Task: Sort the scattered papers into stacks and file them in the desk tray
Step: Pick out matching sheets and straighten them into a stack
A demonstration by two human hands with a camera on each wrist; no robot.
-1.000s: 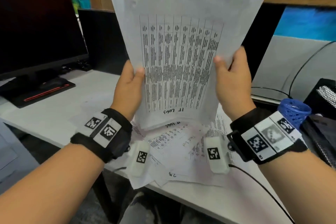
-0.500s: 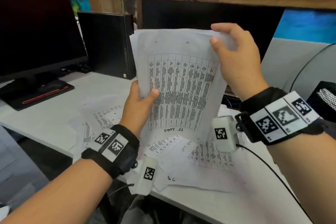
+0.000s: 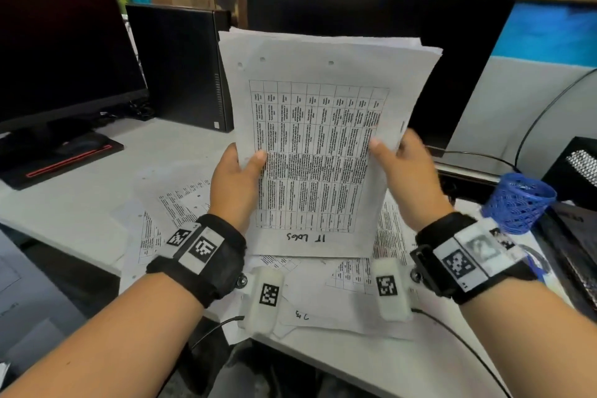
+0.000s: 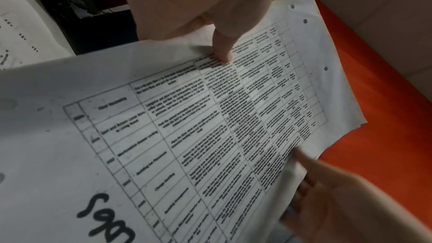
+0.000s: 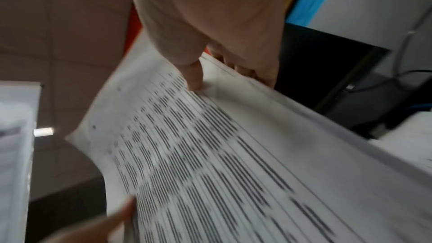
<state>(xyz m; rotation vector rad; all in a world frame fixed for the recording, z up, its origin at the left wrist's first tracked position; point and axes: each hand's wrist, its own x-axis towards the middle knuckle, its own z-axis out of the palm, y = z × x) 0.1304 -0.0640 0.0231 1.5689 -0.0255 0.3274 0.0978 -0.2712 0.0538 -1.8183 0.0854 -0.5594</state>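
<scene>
Between both hands, upright above the tabletop (image 3: 80, 213): stack of papers (image 3: 316, 152), punch holes at top, "IT Logs" handwritten upside down at bottom. Left hand (image 3: 234, 186) pinching left edge, thumb on the printed table. Right hand (image 3: 408, 178) pinching right edge, thumb in front, fingers behind. Beneath the grip, loose sheets (image 3: 349, 278) scattered flat. Right of the grip, blue mesh cup (image 3: 517, 202). Far left, black monitor (image 3: 61, 52).
</scene>
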